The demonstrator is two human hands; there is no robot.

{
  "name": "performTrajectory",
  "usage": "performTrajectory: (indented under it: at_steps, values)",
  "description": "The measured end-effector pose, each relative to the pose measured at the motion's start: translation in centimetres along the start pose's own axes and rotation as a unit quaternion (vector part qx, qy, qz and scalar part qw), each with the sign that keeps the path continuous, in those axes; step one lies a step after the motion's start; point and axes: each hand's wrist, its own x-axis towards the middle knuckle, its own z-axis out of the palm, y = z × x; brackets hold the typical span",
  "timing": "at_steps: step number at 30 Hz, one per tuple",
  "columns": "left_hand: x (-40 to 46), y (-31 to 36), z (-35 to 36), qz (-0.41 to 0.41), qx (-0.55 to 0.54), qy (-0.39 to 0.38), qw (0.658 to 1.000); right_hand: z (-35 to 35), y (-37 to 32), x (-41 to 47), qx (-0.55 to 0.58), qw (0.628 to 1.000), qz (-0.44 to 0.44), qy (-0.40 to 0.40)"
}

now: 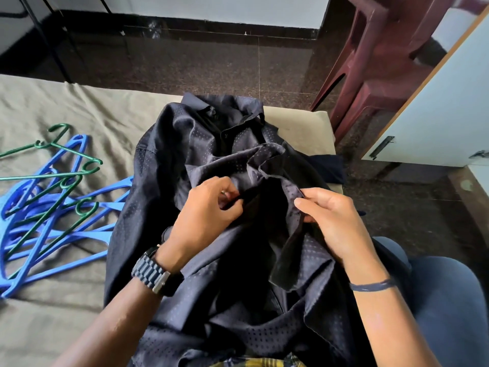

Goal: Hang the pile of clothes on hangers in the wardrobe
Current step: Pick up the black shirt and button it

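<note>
A dark navy dotted shirt [185, 144] lies spread on the bed in front of me, collar at the far end, front placket partly unbuttoned. My left hand [203, 213], with a watch on the wrist, pinches one edge of the shirt's front opening. My right hand [336, 221] pinches the opposite edge, and the fabric folds up between them. A heap of blue and green plastic hangers [50, 202] lies on the bed to the left of the shirt, apart from both hands.
The bed has an olive sheet [53, 107]. A maroon plastic chair [375, 56] stands at the back right on the dark floor. A white wardrobe door [436, 115] with a metal handle is at the right. A yellow checked cloth [267, 362] shows at the bottom edge.
</note>
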Motion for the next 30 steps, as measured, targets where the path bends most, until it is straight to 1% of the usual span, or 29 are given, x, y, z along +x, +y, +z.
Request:
performTrajectory:
  at_steps: [2,3,5,7,9,10,11,13,14,16,19,21,24,25,27,28,30]
  values:
    - [-0.3,1.0,-0.4,0.05,0.019,0.082,0.995,0.0,-0.6,-0.2,-0.005,1.0,-0.022,0.007]
    - [-0.5,1.5,-0.6,0.073,0.023,0.111,0.991,0.2,-1.0,-0.4,0.004,1.0,-0.028,0.004]
    - [-1.1,2.3,-0.8,0.128,0.027,0.14,0.981,0.6,-1.5,-0.6,0.012,0.999,-0.037,0.001]
    - [-1.5,2.3,-0.1,0.182,0.051,0.134,0.973,1.0,-1.5,-0.6,-0.01,0.998,-0.056,0.011]
    - [-1.9,1.5,0.9,0.199,0.081,0.079,0.973,1.5,-0.8,-0.5,-0.041,0.997,-0.059,0.015]
    - [-2.1,1.2,1.4,0.181,0.075,0.04,0.98,1.7,-0.5,-0.6,-0.049,0.997,-0.051,0.013]
    - [-2.5,0.9,1.8,0.143,0.043,0.005,0.989,1.8,-0.1,-0.7,-0.051,0.998,-0.04,0.011]
    - [-3.2,0.7,2.2,0.032,-0.059,-0.04,0.997,2.0,0.5,-1.0,-0.058,0.998,-0.024,0.009]
    - [-3.4,0.6,2.2,-0.021,-0.116,-0.053,0.992,2.0,0.7,-1.1,-0.063,0.998,-0.018,0.009]
    - [-3.6,0.4,2.1,-0.099,-0.218,-0.068,0.969,2.2,1.0,-1.3,-0.062,0.998,-0.006,0.007]
    - [-3.9,0.2,1.6,-0.174,-0.341,-0.093,0.919,2.5,1.0,-1.5,-0.056,0.998,0.004,-0.005]
    - [-4.1,0.4,1.4,-0.195,-0.384,-0.109,0.896,2.8,0.9,-1.6,-0.054,0.998,0.001,-0.009]
    - [-4.3,0.7,1.3,-0.205,-0.385,-0.127,0.891,3.0,0.7,-2.1,-0.047,0.999,0.006,-0.011]
    - [-4.4,0.8,1.3,-0.209,-0.39,-0.118,0.889,3.1,0.6,-2.3,-0.045,0.999,0.008,-0.011]
    - [-4.5,1.0,1.4,-0.21,-0.397,-0.076,0.89,3.3,0.4,-2.8,-0.037,0.999,0.004,-0.01]
    - [-4.6,1.1,1.5,-0.198,-0.374,-0.047,0.905,3.4,0.3,-3.1,-0.033,0.999,-0.003,-0.006]
    - [-5.0,1.7,1.4,-0.14,-0.266,0.013,0.954,3.8,-0.1,-3.8,-0.028,0.999,-0.026,0.004]
